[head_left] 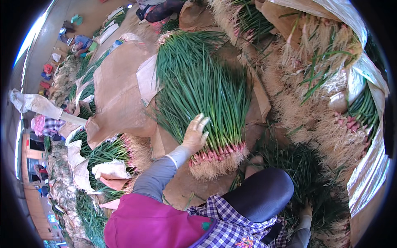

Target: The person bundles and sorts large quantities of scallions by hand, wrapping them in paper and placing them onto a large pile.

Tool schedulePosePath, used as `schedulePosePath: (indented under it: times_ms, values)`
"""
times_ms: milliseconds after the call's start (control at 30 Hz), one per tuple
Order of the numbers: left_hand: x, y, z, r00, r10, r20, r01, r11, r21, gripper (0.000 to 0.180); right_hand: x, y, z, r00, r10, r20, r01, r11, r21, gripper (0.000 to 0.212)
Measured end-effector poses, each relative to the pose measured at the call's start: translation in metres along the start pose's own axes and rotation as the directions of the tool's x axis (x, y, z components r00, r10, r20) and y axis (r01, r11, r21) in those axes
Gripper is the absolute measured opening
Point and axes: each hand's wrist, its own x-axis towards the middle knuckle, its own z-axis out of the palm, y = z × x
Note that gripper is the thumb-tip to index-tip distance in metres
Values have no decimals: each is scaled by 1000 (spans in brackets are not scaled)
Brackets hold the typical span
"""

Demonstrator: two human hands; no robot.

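Observation:
A wide stack of green onions point(206, 95) lies in front of me, its long green leaves pointing away and its pink bulbs and pale roots toward me. My left hand point(194, 134), in a pale glove, lies on the stalks just above the bulbs, fingers apart and not wrapped round anything. Beside my bent knee, at the lower right, my right hand point(306, 209) reaches into a heap of loose green onion leaves point(312, 177). Its fingers are hidden among the leaves, so whether it grips any cannot be seen.
Brown sheeting point(124, 82) lies under and left of the stack. More green onions with thick roots point(297, 103) pile up on the right, beside a silvery plastic sheet point(370, 165). Another bunch point(111, 153) sits at the left. Several people work farther off, among them one in blue point(80, 43).

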Motion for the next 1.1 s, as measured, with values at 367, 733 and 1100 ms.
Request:
schedulePosePath:
  times_ms: [367, 733, 1100]
  values:
    - [-88, 23, 85, 992, -52, 112, 38, 992, 117, 80, -66, -29, -65, 888, -309, -340, 425, 834, 353, 45]
    - [-140, 31, 48, 971, -119, 206, 145, 983, -115, 75, -153, -53, -218, 793, -408, -453, 588, 705, 395, 45]
    - [-251, -21, 12, 867, -479, 135, 498, 840, -216, 65, -177, -15, -233, 747, -553, -368, 656, 702, 278, 31]
